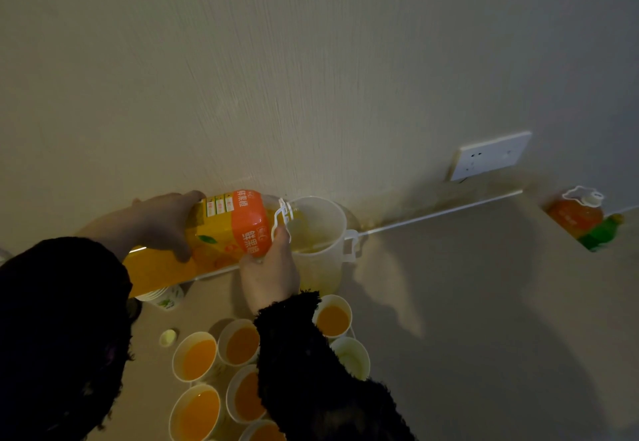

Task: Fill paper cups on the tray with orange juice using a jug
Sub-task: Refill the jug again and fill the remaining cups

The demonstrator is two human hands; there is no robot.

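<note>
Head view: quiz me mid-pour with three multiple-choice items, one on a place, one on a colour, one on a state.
1. The juice bottle has its mouth over: A the clear jug; B the filled cups; C the wall socket.
2. The loose cap on the table is: A red; B pale yellow; C black.
3. The cup right of the right sleeve is: A brimful of juice; B tipped over; C upright, no juice showing.
Answers: 1 A, the tilted bottle's neck reaches the jug's rim. 2 B, it lies pale yellow left of the cups. 3 C, its inside looks pale while its neighbours show orange.
</note>
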